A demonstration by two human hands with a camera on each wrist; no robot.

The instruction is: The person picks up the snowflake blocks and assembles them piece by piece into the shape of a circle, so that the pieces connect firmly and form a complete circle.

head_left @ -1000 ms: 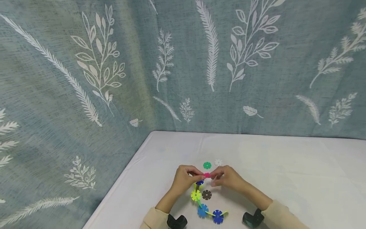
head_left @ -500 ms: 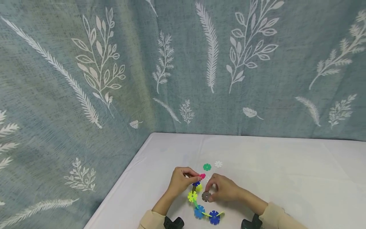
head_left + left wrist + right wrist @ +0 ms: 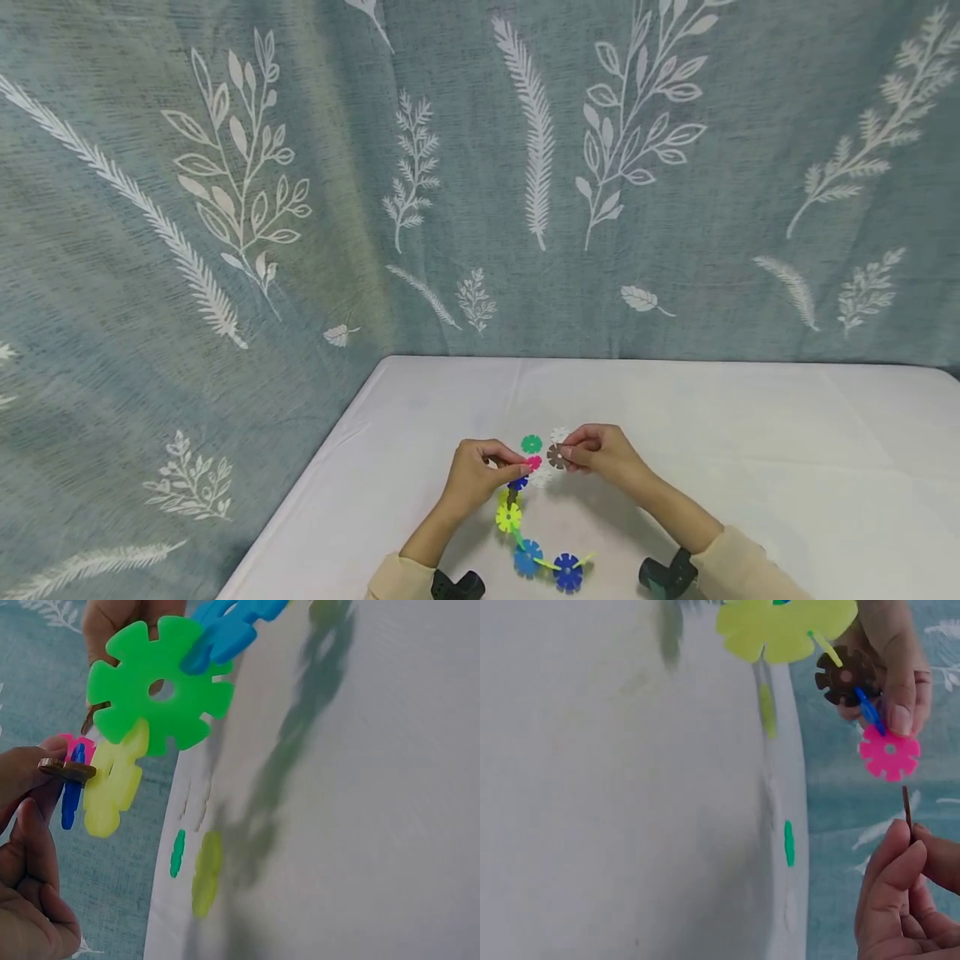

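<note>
Left hand (image 3: 472, 475) pinches pink disc (image 3: 534, 462), steadying chain (image 3: 525, 533); right hand (image 3: 600, 454) pinches brown disc (image 3: 556, 456) edge-on, slot facing pink disc.

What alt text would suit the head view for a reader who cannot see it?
Two hands work over a white table: the left hand pinches the pink top disc of a chain of colourful notched plastic discs, and the right hand pinches a loose brown notched disc beside it. A leaf-patterned teal curtain hangs behind.
</note>
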